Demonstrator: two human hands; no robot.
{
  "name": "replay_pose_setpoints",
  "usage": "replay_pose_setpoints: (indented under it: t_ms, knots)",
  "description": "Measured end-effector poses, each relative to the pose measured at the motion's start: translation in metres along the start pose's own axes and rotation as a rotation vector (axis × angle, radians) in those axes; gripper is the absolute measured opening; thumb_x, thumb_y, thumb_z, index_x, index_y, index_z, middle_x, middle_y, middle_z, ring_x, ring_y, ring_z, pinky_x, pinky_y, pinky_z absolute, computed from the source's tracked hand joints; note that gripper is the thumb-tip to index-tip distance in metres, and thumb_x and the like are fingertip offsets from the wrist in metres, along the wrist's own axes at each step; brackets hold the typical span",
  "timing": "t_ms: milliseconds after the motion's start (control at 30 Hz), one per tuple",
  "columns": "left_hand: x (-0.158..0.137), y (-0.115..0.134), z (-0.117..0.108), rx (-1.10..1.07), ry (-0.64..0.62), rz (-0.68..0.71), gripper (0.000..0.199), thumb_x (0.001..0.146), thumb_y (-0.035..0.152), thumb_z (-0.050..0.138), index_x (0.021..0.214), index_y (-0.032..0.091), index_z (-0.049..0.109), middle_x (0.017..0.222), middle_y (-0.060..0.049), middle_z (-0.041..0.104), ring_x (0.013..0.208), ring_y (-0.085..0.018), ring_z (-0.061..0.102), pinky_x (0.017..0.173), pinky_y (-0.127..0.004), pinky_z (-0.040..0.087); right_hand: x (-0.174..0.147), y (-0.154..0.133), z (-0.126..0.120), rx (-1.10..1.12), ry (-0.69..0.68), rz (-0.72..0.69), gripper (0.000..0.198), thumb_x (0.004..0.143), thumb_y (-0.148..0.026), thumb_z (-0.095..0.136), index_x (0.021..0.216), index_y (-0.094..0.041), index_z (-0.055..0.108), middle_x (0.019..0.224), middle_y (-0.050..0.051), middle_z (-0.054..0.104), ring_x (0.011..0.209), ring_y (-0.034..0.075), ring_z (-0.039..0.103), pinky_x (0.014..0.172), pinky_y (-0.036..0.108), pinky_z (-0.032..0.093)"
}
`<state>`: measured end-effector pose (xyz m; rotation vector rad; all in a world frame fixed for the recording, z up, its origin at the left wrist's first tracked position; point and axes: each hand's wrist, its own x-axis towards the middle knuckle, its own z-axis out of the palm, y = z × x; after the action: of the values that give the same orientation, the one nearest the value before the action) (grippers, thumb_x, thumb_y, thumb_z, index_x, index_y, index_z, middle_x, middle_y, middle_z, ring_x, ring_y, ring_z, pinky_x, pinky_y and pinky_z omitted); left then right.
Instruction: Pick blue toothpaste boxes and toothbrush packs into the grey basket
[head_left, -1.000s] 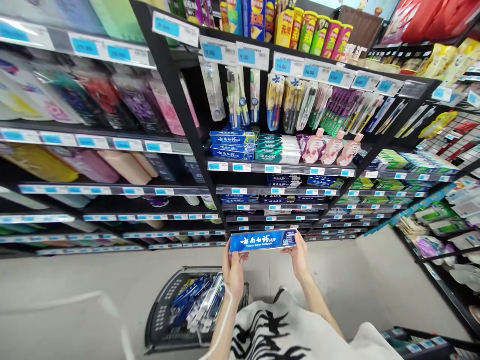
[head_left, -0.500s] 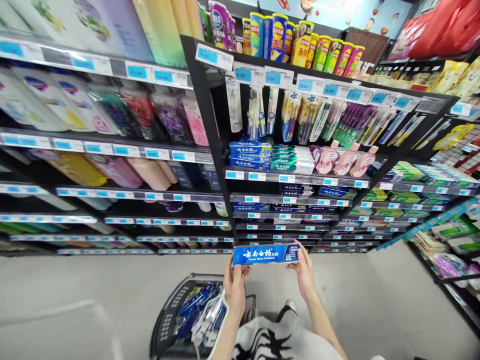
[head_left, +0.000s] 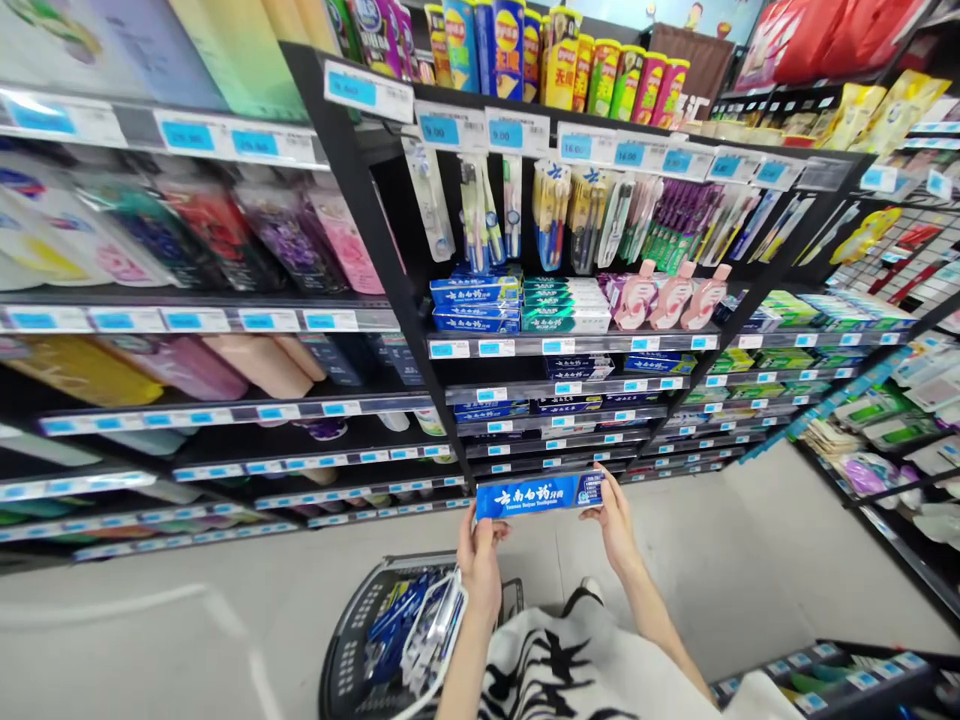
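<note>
Toothpaste box (head_left: 538,494) at lower centre of frame. Left hand (head_left: 481,568) pinches one end, right hand (head_left: 618,520) other; grip by ends likely leaves label (head_left: 525,496) uncovered, box steady. Basket (head_left: 347,640) near lower edge, packs (head_left: 401,632) inside too blurred to identify.

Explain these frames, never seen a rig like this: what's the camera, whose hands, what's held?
There is no machine here. One camera, worn on a person's head, looks forward and down, so the bare hands are the wearer's own. The left hand and right hand hold a blue toothpaste box by its two ends. Below and left of it is a dark basket with blue packs inside. Ahead, a shop shelf carries stacked toothpaste cartons and pink bottles, with packaged toothbrushes hanging above.
</note>
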<state>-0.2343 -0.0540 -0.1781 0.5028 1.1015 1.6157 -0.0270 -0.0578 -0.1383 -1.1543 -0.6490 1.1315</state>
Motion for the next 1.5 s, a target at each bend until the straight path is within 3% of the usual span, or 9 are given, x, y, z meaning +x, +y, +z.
replay_pose_setpoints:
  t_ms: [267, 567, 1000, 1100, 1167, 1233, 1367, 1433, 1500]
  knots:
    - [0.0, 0.006, -0.008, 0.041, 0.016, 0.047, 0.067, 0.079, 0.055, 0.077, 0.133, 0.019, 0.058, 0.067, 0.002, 0.069, 0.062, -0.015, 0.065, 0.066, -0.029, 0.046, 0.002, 0.003, 0.01, -0.015, -0.031, -0.013, 0.055, 0.09, -0.055, 0.065, 0.138, -0.029, 0.061, 0.124, 0.005, 0.066, 0.074, 0.014, 0.062, 0.061, 0.03, 0.059]
    - [0.0, 0.009, -0.013, 0.011, 0.041, 0.008, 0.068, 0.075, 0.054, 0.08, 0.13, 0.019, 0.06, 0.065, 0.003, 0.07, 0.061, -0.015, 0.066, 0.066, -0.028, 0.045, -0.001, -0.003, 0.016, 0.039, -0.037, 0.031, 0.053, 0.088, -0.053, 0.068, 0.134, -0.026, 0.065, 0.1, 0.003, 0.071, 0.066, 0.013, 0.061, 0.056, 0.028, 0.057]
    - [-0.001, -0.002, -0.012, 0.132, -0.074, 0.065, 0.07, 0.083, 0.05, 0.075, 0.141, 0.017, 0.054, 0.069, -0.001, 0.072, 0.066, -0.017, 0.068, 0.068, -0.029, 0.049, -0.008, -0.004, -0.005, 0.106, 0.013, 0.035, 0.046, 0.089, -0.045, 0.069, 0.13, -0.025, 0.066, 0.107, 0.004, 0.069, 0.071, 0.013, 0.062, 0.058, 0.027, 0.055]
    - [-0.005, 0.003, -0.011, 0.129, -0.175, 0.078, 0.082, 0.076, 0.042, 0.084, 0.147, 0.023, 0.048, 0.098, -0.009, 0.077, 0.085, -0.021, 0.072, 0.075, -0.03, 0.054, -0.007, -0.006, -0.008, 0.115, 0.057, 0.014, 0.039, 0.087, -0.043, 0.07, 0.121, -0.023, 0.069, 0.096, 0.002, 0.067, 0.064, 0.011, 0.056, 0.052, 0.024, 0.049]
    - [-0.009, 0.008, -0.01, 0.125, -0.3, 0.071, 0.092, 0.071, 0.035, 0.088, 0.151, 0.029, 0.043, 0.133, -0.015, 0.067, 0.107, -0.026, 0.07, 0.082, -0.032, 0.057, -0.005, -0.008, -0.01, 0.12, 0.083, 0.002, 0.036, 0.086, -0.043, 0.069, 0.116, -0.022, 0.07, 0.085, 0.0, 0.064, 0.059, 0.01, 0.053, 0.048, 0.022, 0.045]
    - [-0.013, 0.013, -0.008, 0.139, -0.378, 0.078, 0.088, 0.069, 0.034, 0.089, 0.147, 0.03, 0.048, 0.149, -0.016, 0.055, 0.122, -0.03, 0.063, 0.086, -0.034, 0.058, -0.003, -0.011, -0.012, 0.127, 0.103, 0.009, 0.035, 0.086, -0.044, 0.068, 0.113, -0.022, 0.07, 0.079, -0.001, 0.062, 0.057, 0.011, 0.051, 0.045, 0.022, 0.041]
    - [-0.015, 0.018, -0.006, 0.198, -0.334, 0.105, 0.069, 0.067, 0.037, 0.09, 0.129, 0.024, 0.062, 0.124, -0.012, 0.066, 0.111, -0.028, 0.066, 0.087, -0.034, 0.057, -0.001, -0.019, -0.015, 0.212, -0.006, 0.086, 0.043, 0.09, -0.052, 0.056, 0.12, -0.023, 0.069, 0.102, 0.005, 0.071, 0.064, 0.014, 0.056, 0.048, 0.025, 0.043]
    - [-0.013, 0.02, -0.006, 0.241, -0.297, 0.062, 0.066, 0.072, 0.042, 0.086, 0.13, 0.023, 0.061, 0.109, -0.008, 0.067, 0.092, -0.022, 0.068, 0.076, -0.031, 0.058, -0.002, -0.022, -0.017, 0.229, -0.104, 0.124, 0.048, 0.089, -0.054, 0.056, 0.126, -0.025, 0.066, 0.117, 0.007, 0.07, 0.068, 0.015, 0.059, 0.052, 0.027, 0.046]
    - [-0.011, 0.02, -0.009, 0.29, -0.304, -0.036, 0.056, 0.081, 0.05, 0.076, 0.127, 0.02, 0.064, 0.093, -0.005, 0.068, 0.071, -0.018, 0.064, 0.063, -0.029, 0.055, -0.002, -0.021, -0.019, 0.19, -0.15, 0.124, 0.049, 0.086, -0.052, 0.064, 0.127, -0.025, 0.065, 0.112, 0.006, 0.072, 0.061, 0.013, 0.056, 0.052, 0.026, 0.045]
